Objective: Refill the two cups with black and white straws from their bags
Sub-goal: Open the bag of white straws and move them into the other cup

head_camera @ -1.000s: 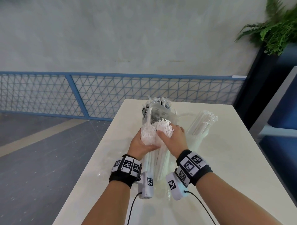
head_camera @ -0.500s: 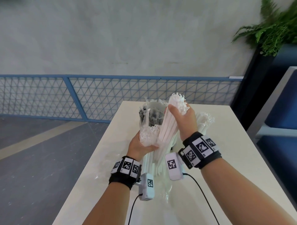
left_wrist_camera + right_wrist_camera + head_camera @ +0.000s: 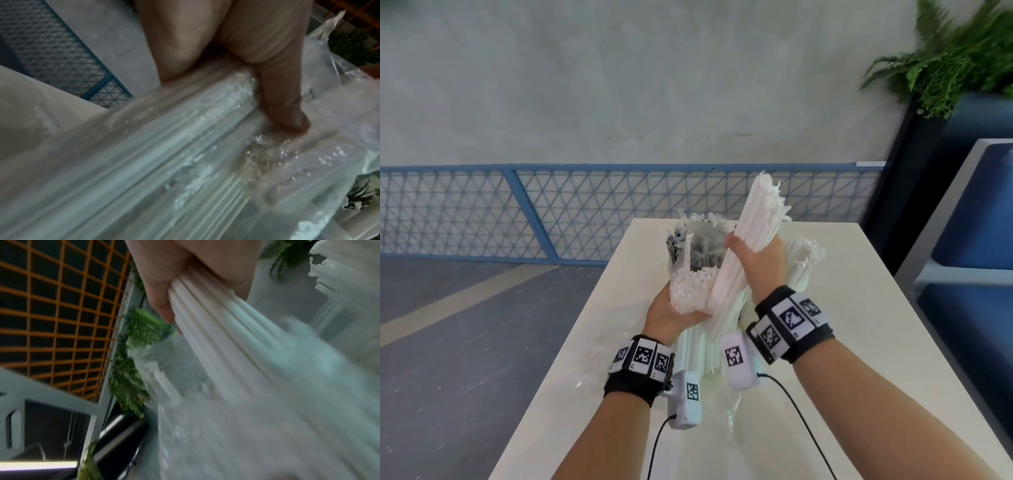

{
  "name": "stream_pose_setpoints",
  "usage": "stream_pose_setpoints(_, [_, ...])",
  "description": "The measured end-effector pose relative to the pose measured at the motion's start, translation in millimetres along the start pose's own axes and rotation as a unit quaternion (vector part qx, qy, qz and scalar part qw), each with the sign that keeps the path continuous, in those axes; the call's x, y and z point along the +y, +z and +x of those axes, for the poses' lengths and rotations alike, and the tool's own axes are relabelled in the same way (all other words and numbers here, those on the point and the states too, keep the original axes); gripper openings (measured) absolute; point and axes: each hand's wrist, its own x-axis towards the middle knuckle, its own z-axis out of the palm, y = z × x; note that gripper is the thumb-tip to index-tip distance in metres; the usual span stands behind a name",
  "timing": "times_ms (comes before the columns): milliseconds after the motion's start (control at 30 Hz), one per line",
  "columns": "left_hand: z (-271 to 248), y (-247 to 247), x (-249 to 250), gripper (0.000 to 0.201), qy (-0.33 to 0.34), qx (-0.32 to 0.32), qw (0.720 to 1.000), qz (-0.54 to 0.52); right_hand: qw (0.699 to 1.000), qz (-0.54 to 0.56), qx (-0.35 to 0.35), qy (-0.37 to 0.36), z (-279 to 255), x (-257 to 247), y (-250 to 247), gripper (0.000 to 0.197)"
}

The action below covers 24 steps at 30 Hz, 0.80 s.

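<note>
Moved: my right hand (image 3: 758, 263) has risen since a second ago, when it was down at the bag mouth beside my left; the bundle (image 3: 743, 246) of white straws in it now stands mostly out of the bag (image 3: 688, 298), its frayed tops well above the table (image 3: 859, 308).
Meaning: I judge the pull-out of the white straws nearly finished; the bundle's lower ends are still at the bag mouth, and dropping them into a cup comes next.
Head, left hand (image 3: 671, 315): fingers wrapped round the upper part of the bag, holding it upright on the table, with the straws left inside showing at its mouth.
Head, right hand: closed round the middle of the bundle, which tilts up and to the right.
Head, cups: a white-straw cup (image 3: 804, 260) is just behind my right hand, already holding some; a dark-straw cup (image 3: 674, 246) stands behind the bag, partly hidden by clear plastic.
Left wrist, left hand (image 3: 236, 48): thumb pressed into the shiny plastic, the ridges of straws showing through it; a firm clamp on the bag (image 3: 185, 154).
Right wrist, right hand (image 3: 185, 272): fingers curled tight round the bundle (image 3: 226, 345), straws running down and away into blurred plastic below.
Hands: set apart, one on the bag, one on the bundle.
</note>
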Motion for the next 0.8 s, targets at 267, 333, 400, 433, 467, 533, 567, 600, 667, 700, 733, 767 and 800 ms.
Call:
stream_pose_setpoints(267, [-3,0,4,0.051,0.02,-0.001,1.0,-0.018,0.987,0.122,0.07,0.081,32,-15,-20,0.03])
stream_pose_setpoints(333, [-3,1,4,0.052,0.019,0.0,1.0,-0.013,0.983,0.136,0.081,0.098,34,-12,-24,0.027])
stream_pose_setpoints(400, [-1,0,2,0.052,0.014,0.006,1.0,-0.012,0.976,0.161,0.095,0.112,36,-11,-29,0.018])
stream_pose_setpoints(433, [-1,-1,1,0.053,0.01,0.009,1.0,-0.015,0.972,0.173,0.101,0.119,37,-11,-31,0.014])
stream_pose_setpoints(467, [-1,-2,0,0.053,0.009,0.014,1.0,-0.019,0.969,0.185,0.107,0.125,39,-12,-33,0.012])
stream_pose_setpoints(533, [0,-4,-1,0.052,0.004,0.027,0.999,-0.033,0.962,0.205,0.119,0.139,46,-12,-38,0.014])
stream_pose_setpoints(567, [0,-4,-1,0.05,0.0,0.031,0.999,-0.041,0.958,0.213,0.124,0.145,50,-12,-41,0.014])
stream_pose_setpoints(600, [1,-5,-3,0.049,-0.004,0.034,0.998,-0.048,0.955,0.223,0.131,0.144,52,-12,-44,0.013])
stream_pose_setpoints(667, [3,-5,-6,0.051,-0.01,0.044,0.998,-0.05,0.948,0.248,0.147,0.133,54,-11,-49,0.009])
stream_pose_setpoints(700, [3,-5,-7,0.055,-0.009,0.048,0.997,-0.054,0.945,0.259,0.152,0.13,54,-11,-52,0.009])
stream_pose_setpoints(733, [4,-5,-7,0.059,-0.01,0.047,0.997,-0.062,0.944,0.264,0.155,0.127,56,-12,-55,0.009])
stream_pose_setpoints(767, [4,-5,-7,0.061,-0.01,0.047,0.996,-0.07,0.944,0.26,0.156,0.127,58,-12,-58,0.009])
stream_pose_setpoints(800, [5,-5,-8,0.058,-0.012,0.047,0.996,-0.076,0.948,0.246,0.158,0.128,61,-13,-60,0.01])
